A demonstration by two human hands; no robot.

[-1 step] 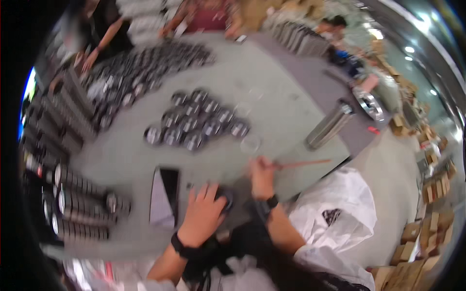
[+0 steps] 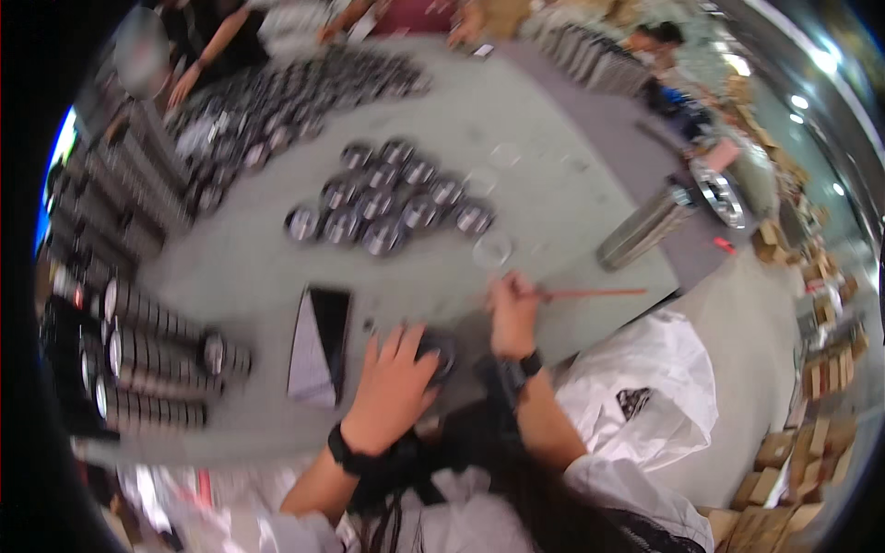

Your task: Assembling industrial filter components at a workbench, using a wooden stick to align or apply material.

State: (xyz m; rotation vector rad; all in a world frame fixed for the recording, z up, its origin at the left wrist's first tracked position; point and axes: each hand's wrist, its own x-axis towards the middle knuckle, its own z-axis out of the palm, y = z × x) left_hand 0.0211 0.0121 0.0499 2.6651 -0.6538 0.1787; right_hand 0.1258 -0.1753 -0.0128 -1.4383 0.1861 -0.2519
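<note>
My left hand [image 2: 396, 380], a dark band on its wrist, holds a dark round part [image 2: 439, 356] against the table at its thumb side. The fingers cover part of that piece, and blur hides its detail. Just to the right, my right hand [image 2: 513, 304] is closed around a thin reddish-brown stick [image 2: 599, 293], which points to the right, nearly level. Beyond both hands lies a loose group of black round parts with shiny centres [image 2: 376, 203]. A clear ring [image 2: 492, 248] lies on the table past my right hand.
Left of my left hand lies a phone-like dark and pale slab [image 2: 320, 346]. Stacked round parts [image 2: 152, 359] line the left edge. A metal cylinder [image 2: 645, 228] lies at right, above a white bag [image 2: 645, 378]. Co-workers sit at the far side, by a large pile of parts [image 2: 304, 88].
The view has tilted slightly, so the table and its things sit higher and a little to the right. The stick looks more level. Both hands keep their hold.
</note>
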